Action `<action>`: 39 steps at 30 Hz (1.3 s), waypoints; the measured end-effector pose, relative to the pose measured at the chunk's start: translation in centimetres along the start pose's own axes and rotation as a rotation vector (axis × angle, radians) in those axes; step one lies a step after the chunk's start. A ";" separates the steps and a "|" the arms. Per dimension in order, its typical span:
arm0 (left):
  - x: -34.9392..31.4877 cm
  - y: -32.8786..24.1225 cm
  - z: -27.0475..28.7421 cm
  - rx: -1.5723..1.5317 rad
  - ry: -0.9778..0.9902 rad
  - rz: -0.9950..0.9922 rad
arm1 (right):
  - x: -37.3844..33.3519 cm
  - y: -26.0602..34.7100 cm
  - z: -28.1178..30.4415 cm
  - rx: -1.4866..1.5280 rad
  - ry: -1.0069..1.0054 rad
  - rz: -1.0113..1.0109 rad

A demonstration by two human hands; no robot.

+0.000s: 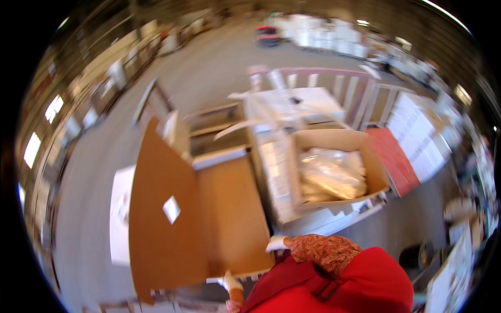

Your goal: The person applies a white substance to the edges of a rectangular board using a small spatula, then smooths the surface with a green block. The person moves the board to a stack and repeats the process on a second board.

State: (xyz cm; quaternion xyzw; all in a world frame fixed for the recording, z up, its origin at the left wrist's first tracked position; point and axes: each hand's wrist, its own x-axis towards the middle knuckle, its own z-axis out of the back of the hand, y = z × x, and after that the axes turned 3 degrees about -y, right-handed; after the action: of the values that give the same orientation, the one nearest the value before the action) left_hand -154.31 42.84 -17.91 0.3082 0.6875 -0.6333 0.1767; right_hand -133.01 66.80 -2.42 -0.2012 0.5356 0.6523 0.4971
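A large brown cardboard box (233, 208) lies before me, shallow and long, with a tall flap (163, 229) raised along its left side. The flap bears a small white diamond-shaped label (171, 209). My left hand (229, 281), in what looks like a pale glove, grips the box's near edge. At the near right corner my right hand (277, 243), pale-gloved too, is closed on the box's rim. Both hands are small and slightly blurred, with fingertips partly hidden.
Right of the box, an open carton (334, 135) holds clear plastic-wrapped contents (334, 173). Behind stand a flat white carton (313, 99) and a reddish slatted rack (329, 73). A red panel (392, 161) leans at the right. A red vehicle (268, 35) stands far off.
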 end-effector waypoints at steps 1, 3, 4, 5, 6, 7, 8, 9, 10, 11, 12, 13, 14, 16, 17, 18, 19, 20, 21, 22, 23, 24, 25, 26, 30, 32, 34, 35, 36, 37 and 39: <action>-0.3 0.3 0.2 0.041 -0.045 -0.054 | 1.9 -0.9 -0.8 -0.019 -0.088 0.017; -3.7 -1.3 -3.3 -0.013 0.087 0.023 | 6.2 -5.2 -1.8 -0.007 -0.372 0.026; -3.0 -2.1 -2.4 -0.013 0.071 -0.040 | 6.8 -3.9 -3.0 -0.032 -0.404 0.084; -2.1 -2.6 -1.4 -0.006 0.061 -0.098 | 7.2 -2.5 -3.8 -0.049 -0.441 0.140; -1.4 -3.1 -1.3 0.018 0.070 -0.172 | 8.0 -1.9 -4.1 -0.054 -0.429 0.115; -1.0 -3.8 -1.8 0.051 0.093 -0.242 | 8.8 -1.5 -4.1 -0.050 -0.430 0.082; -1.6 -4.8 -2.9 0.101 0.052 -0.166 | 9.0 -1.3 -4.0 -0.049 -0.458 0.036; -2.6 -5.6 -3.8 0.148 0.009 -0.085 | 9.0 -0.9 -3.6 -0.024 -0.454 0.020; -2.5 -5.6 -4.9 0.132 0.029 -0.143 | 10.1 -1.6 -3.0 0.034 -0.484 0.035; -2.3 -5.5 -5.9 0.117 0.051 -0.200 | 11.5 -2.2 -2.2 0.095 -0.515 0.047; -1.3 -5.2 -6.0 0.145 0.039 -0.180 | 12.7 -2.3 -1.5 0.012 -0.526 0.056; -2.0 -5.2 -8.0 0.161 0.054 -0.151 | 13.9 -3.8 0.2 -0.061 -0.561 0.029; -1.9 -5.2 -9.2 0.120 0.045 -0.108 | 14.8 -4.5 1.3 -0.067 -0.508 -0.003; -0.2 -4.3 -7.6 0.113 -0.067 -0.109 | 14.0 -2.2 0.3 -0.059 -0.477 0.060; 0.9 -3.5 -5.6 0.147 -0.153 -0.137 | 12.0 -0.1 -0.9 -0.078 -0.477 0.106; 0.1 -3.3 -6.2 0.222 -0.220 -0.161 | 10.4 0.0 -0.7 0.162 -0.366 0.095; 0.4 -3.1 -6.2 0.299 -0.196 -0.173 | 9.7 0.2 -0.2 0.309 -0.293 0.020; 0.1 -3.3 -6.7 0.320 -0.197 -0.151 | 9.3 -0.1 0.1 0.370 -0.270 0.061; -0.5 -3.9 -6.9 0.339 -0.201 -0.124 | 8.8 -0.2 0.0 0.430 -0.240 0.098; -1.1 -4.4 -6.8 0.252 -0.157 -0.158 | 8.3 0.0 0.0 0.448 -0.219 0.113; -1.7 -4.8 -6.6 0.166 -0.116 -0.195 | 7.9 0.2 0.0 0.465 -0.194 0.127; -2.9 -5.7 -7.1 0.085 -0.055 -0.234 | 8.9 -1.3 0.3 0.476 -0.197 0.202; -3.9 -7.0 -6.6 0.137 0.033 -0.160 | 8.9 -1.4 0.4 0.534 -0.150 0.217; -5.4 -8.0 -6.2 0.138 0.001 -0.117 | 8.4 -1.1 0.6 0.536 -0.116 0.222; -8.0 -9.3 -2.6 0.039 0.005 -0.035 | 9.1 -2.1 1.6 0.647 0.018 0.232; -7.3 -7.9 0.3 -0.023 -0.071 -0.032 | 10.1 -2.4 2.8 0.633 0.012 0.144; -7.3 -7.7 3.3 -0.065 -0.210 -0.004 | 7.9 0.6 4.0 0.540 -0.035 -0.024; -6.8 -7.1 4.9 -0.047 -0.281 0.002 | 7.0 1.9 4.7 0.502 -0.056 -0.031; -6.1 -7.5 5.8 -0.033 -0.337 -0.001 | 7.4 1.6 5.4 0.522 -0.075 -0.021; -5.4 -8.1 6.5 -0.037 -0.370 -0.032 | 7.5 2.3 5.6 0.541 -0.093 -0.006; -3.6 -10.1 7.8 -0.044 -0.434 -0.058 | 8.3 1.7 7.4 0.431 -0.211 0.041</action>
State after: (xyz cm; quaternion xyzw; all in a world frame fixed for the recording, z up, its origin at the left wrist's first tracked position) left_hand -159.31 34.38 -8.98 0.1409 0.6555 -0.6745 0.3090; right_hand -135.98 77.13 -5.63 -0.0103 0.6116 0.5501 0.5685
